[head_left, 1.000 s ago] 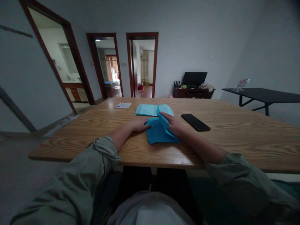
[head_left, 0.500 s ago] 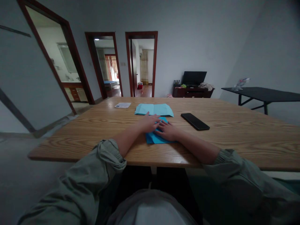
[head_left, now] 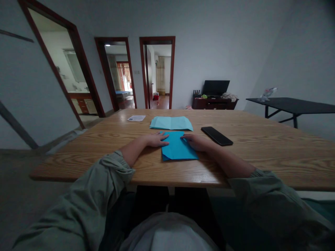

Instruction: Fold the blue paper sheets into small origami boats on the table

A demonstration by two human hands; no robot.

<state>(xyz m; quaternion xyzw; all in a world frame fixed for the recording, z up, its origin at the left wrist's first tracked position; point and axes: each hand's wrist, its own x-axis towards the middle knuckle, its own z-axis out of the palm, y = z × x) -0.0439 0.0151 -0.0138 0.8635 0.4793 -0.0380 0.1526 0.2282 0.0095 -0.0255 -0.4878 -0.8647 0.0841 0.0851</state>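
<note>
A folded blue paper sheet [head_left: 178, 149] lies flat on the wooden table [head_left: 261, 153] in front of me. My left hand [head_left: 155, 139] rests flat at its upper left edge, fingers stretched out onto the paper. On the opposite side, my right hand [head_left: 195, 142] lies flat at the paper's upper right edge, fingertips touching it. A lighter blue folded paper [head_left: 171, 123] sits just beyond, untouched.
A black phone [head_left: 216, 135] lies to the right of my right hand. A small white card [head_left: 136, 118] sits at the far left of the table. A black side table [head_left: 295, 105] stands at the right; a TV stand [head_left: 215, 101] by the far wall.
A second ago my right hand was folding a flap of the blue paper over. Both hands then pressed its middle, and now they have slid apart to its left and right edges.
</note>
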